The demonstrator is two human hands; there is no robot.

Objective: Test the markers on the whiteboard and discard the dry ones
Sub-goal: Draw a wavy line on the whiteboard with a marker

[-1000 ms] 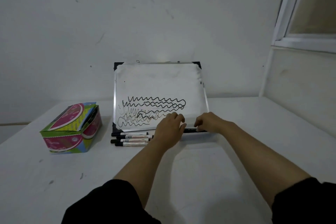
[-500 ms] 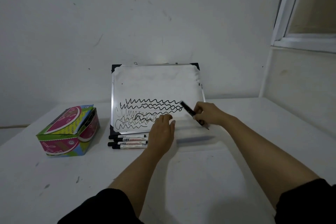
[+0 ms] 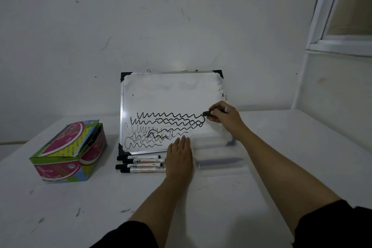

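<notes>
A small whiteboard [image 3: 173, 94] leans against the wall on the white table, its lower half covered in black wavy scribbles. My right hand [image 3: 225, 116] grips a black marker [image 3: 207, 113], whose tip touches the board at the right end of the top scribble line. My left hand [image 3: 179, 157] lies flat on the table in front of the board, fingers straight, beside several capped markers [image 3: 141, 164] lying in a row. A clear plastic tray [image 3: 219, 159] holding one dark marker sits right of my left hand.
A colourful cardboard box [image 3: 68, 151] with its lid ajar stands at the left of the table [image 3: 201, 207]. The wall is right behind the board. A window frame [image 3: 338, 26] is at the upper right.
My right hand lifted the black marker off the table's tray area and brought its tip to the board. My left hand drew back slightly and flattened on the table.
</notes>
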